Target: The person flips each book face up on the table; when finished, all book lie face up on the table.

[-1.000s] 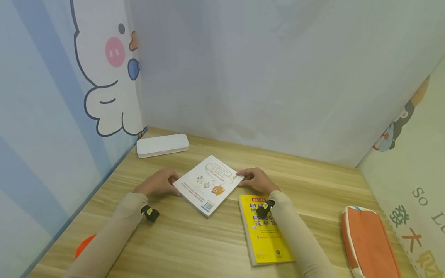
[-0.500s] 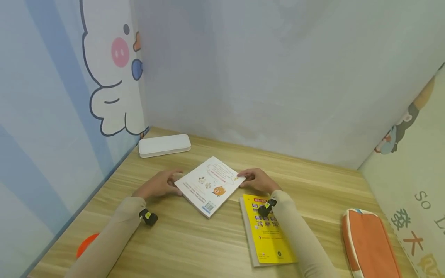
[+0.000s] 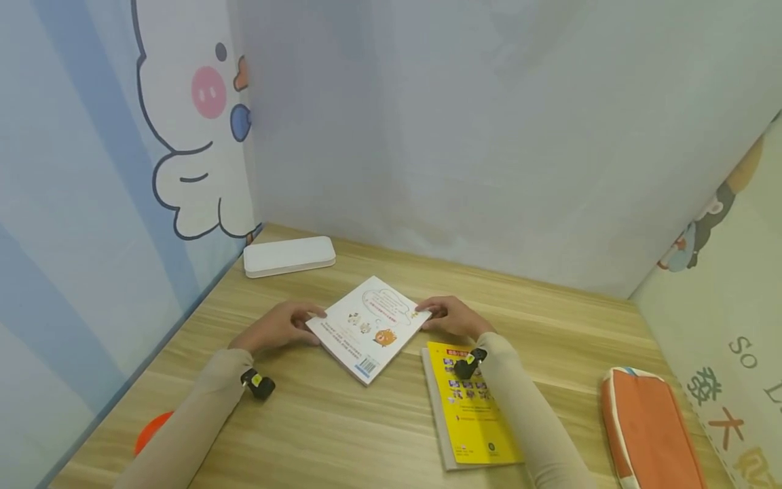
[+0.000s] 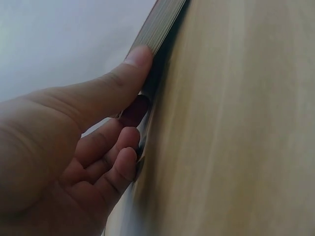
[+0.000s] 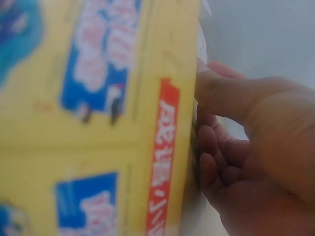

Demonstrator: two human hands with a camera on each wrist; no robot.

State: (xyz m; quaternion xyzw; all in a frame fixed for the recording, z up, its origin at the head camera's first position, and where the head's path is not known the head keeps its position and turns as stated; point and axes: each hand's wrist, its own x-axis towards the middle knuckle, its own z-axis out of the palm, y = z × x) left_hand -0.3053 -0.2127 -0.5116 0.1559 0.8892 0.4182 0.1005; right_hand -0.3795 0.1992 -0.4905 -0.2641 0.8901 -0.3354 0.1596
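Note:
A white book (image 3: pixel 342 333) lies turned at an angle in the middle of the wooden table, its back cover with cartoon animals and a barcode facing up. My left hand (image 3: pixel 277 328) grips its left corner; the left wrist view shows the thumb against the page edges (image 4: pixel 160 29) and the other fingers curled. At the opposite corner my right hand (image 3: pixel 453 319) pinches the book between thumb and fingers. Below that hand lies a thick yellow book (image 3: pixel 470 428), partly covered by the right forearm. Its yellow cover (image 5: pixel 123 132) fills much of the right wrist view.
A white flat case (image 3: pixel 289 257) rests at the back left of the table (image 3: pixel 342 435). An orange pencil pouch (image 3: pixel 650 428) is at the right edge. Some bright orange-red object (image 3: pixel 149 431) shows partly behind the left sleeve. Walls close off the back and both sides.
My left hand has shifted slightly, its index finger now reaching over the white book's left corner. The right hand keeps its hold, and the book has hardly moved. The head view has shifted a little.

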